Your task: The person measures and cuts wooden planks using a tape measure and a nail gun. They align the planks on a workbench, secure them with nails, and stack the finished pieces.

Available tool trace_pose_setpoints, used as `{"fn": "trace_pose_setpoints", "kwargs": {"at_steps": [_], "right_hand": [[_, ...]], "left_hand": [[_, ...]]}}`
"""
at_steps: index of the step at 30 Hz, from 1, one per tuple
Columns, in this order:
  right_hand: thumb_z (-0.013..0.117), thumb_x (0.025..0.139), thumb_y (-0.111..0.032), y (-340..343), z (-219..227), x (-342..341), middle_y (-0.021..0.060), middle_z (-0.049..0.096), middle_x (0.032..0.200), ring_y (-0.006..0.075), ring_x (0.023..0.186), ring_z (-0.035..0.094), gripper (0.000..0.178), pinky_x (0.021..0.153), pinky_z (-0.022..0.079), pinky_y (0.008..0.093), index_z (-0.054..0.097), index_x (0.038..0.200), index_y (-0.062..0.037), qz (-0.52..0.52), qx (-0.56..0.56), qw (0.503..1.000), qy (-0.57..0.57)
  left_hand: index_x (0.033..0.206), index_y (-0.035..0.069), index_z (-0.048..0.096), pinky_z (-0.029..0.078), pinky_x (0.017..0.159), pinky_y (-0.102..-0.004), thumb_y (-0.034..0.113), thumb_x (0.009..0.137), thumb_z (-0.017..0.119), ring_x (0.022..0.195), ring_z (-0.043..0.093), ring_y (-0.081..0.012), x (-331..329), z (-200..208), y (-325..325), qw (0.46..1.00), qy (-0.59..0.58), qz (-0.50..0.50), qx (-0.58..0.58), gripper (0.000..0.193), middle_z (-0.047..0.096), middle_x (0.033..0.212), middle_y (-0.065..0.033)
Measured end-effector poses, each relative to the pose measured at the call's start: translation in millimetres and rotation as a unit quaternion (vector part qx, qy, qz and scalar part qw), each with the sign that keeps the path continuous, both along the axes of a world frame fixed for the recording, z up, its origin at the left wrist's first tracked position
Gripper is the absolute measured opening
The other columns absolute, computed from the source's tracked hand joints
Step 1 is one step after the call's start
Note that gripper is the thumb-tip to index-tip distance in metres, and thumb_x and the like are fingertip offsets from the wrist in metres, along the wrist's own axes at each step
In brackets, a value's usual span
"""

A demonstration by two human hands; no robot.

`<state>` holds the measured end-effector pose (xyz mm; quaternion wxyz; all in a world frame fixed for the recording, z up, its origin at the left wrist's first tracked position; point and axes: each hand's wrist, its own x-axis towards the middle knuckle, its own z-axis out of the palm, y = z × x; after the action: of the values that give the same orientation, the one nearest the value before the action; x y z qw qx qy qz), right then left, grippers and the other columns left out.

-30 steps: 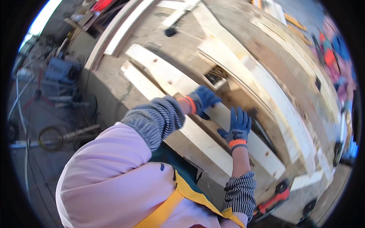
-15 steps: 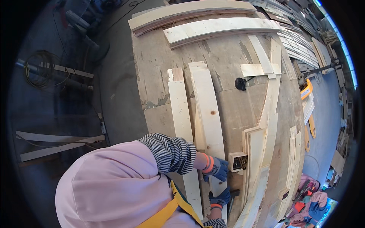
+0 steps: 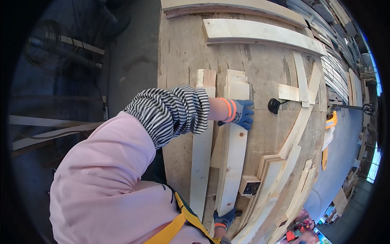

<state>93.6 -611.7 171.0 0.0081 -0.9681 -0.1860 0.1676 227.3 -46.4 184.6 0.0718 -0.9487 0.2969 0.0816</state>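
Note:
A long pale wooden board with dark knots lies on top of others like it on the large plywood worktop. Over its far part my left hand, in a blue-grey glove with an orange cuff, is wrapped, fingers curled past the right edge. At the near end my right hand, gloved alike, grips the same board; some of its fingers are hidden. Just left of this pile runs another narrow board. A small open wooden box with dark contents sits right of the board.
Stacked boards lie to the right. A black tape measure rests beyond my left hand, near crossed wood strips. Curved planks are piled at the far edge. A yellow-handled tool lies off to the right.
My left hand has slid from the near part of the board to its far part, the arm stretching out. My right hand is now at the near end. The view has shifted.

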Motion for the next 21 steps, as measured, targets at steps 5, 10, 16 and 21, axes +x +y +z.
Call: {"fn": "trace_pose_setpoints", "kwargs": {"at_steps": [5, 10, 16, 21], "right_hand": [[0.085, 0.051, -0.031, -2.8, 3.7, -3.1, 0.0219, 0.057, 0.119, 0.0413, 0.109, 0.056, 0.097, 0.093, 0.048, 0.0471, 0.04, 0.133, -0.0052, -0.012, -0.013, 1.0, 0.024], [0.085, 0.052, -0.031, 12.9, 11.5, 2.1, 0.0216, 0.057, 0.118, 0.0407, 0.108, 0.056, 0.096, 0.093, 0.048, 0.0462, 0.04, 0.133, -0.0049, -0.031, -0.003, 0.997, 0.064], [0.086, 0.049, -0.034, -3.3, -2.0, 0.8, 0.0227, 0.059, 0.115, 0.0423, 0.107, 0.057, 0.101, 0.092, 0.047, 0.0498, 0.039, 0.133, -0.005, -0.019, -0.017, 0.999, 0.039], [0.087, 0.048, -0.038, -21.7, -11.7, -0.2, 0.0239, 0.055, 0.124, 0.0412, 0.113, 0.054, 0.115, 0.095, 0.046, 0.0492, 0.031, 0.142, -0.0034, -0.002, -0.041, 0.999, 0.032]], "left_hand": [[0.129, 0.023, 0.046, 0.029, 0.11, -0.0501, 0.045, 0.05, 0.082, 0.124, 0.048, -0.0266, 33.7, -12.0, 47.0, 0.997, -0.064, 0.027, 0.029, 0.089, 0.055, 0.126, 0.0005], [0.116, 0.015, 0.057, 0.042, 0.103, -0.0398, 0.039, 0.056, 0.084, 0.116, 0.056, -0.0269, 47.4, -0.4, 56.4, 0.997, 0.024, 0.008, 0.069, 0.07, 0.06, 0.118, -0.0038], [0.124, 0.017, 0.057, 0.042, 0.106, -0.0394, 0.046, 0.048, 0.092, 0.122, 0.051, -0.0301, 45.3, 6.6, 55.7, 0.995, 0.08, 0.042, 0.047, 0.088, 0.058, 0.123, -0.0054], [0.128, 0.02, 0.054, 0.043, 0.105, -0.04, 0.047, 0.047, 0.091, 0.122, 0.052, -0.03, 51.8, 5.5, 54.4, 0.991, 0.101, 0.036, 0.083, 0.093, 0.057, 0.123, -0.0057]]}}
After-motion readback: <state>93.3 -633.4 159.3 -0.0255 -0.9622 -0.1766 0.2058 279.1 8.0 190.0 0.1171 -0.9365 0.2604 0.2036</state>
